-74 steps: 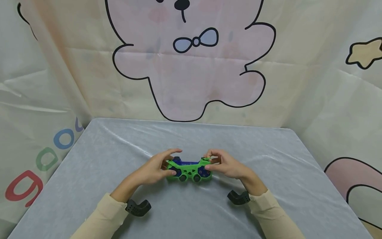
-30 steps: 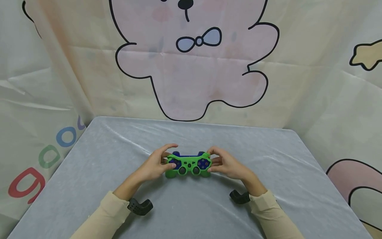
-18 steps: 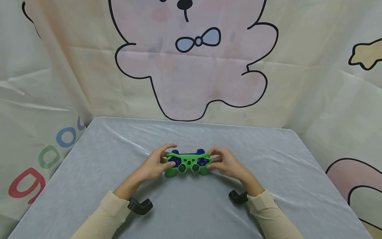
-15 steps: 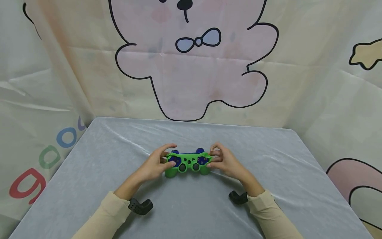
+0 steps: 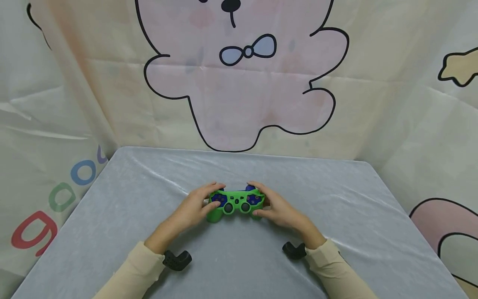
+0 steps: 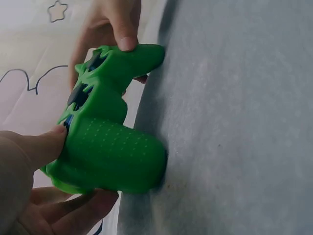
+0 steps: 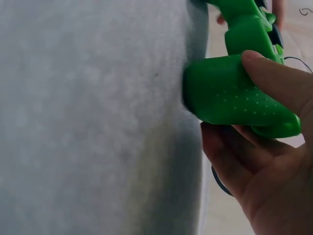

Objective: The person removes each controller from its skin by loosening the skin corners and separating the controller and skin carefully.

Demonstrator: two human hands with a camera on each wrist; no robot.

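Observation:
A blue game controller (image 5: 254, 200) sits inside a green silicone sleeve (image 5: 237, 194), its two black thumbsticks towards me. My left hand (image 5: 189, 207) grips its left side, thumb on the face by the left buttons and index finger over the top edge. The right side is in my right hand (image 5: 280, 209), thumb on the handle, fingers reaching to the top corner where blue shows. In the left wrist view, the sleeve's dotted left handle (image 6: 120, 152) stands close over the cloth. The right handle (image 7: 230, 93) lies between thumb and fingers in the right wrist view.
A grey-blue cloth (image 5: 231, 265) covers the table. Black curved wrist mounts (image 5: 177, 261) stick out from both sleeve cuffs. Behind the table hangs a cream curtain (image 5: 358, 104) with a pink cartoon figure.
The right index finger has moved from the corner onto the top edge, and the right thumb down to the handle. The left index finger has bent closer. The green right corner is less stretched.

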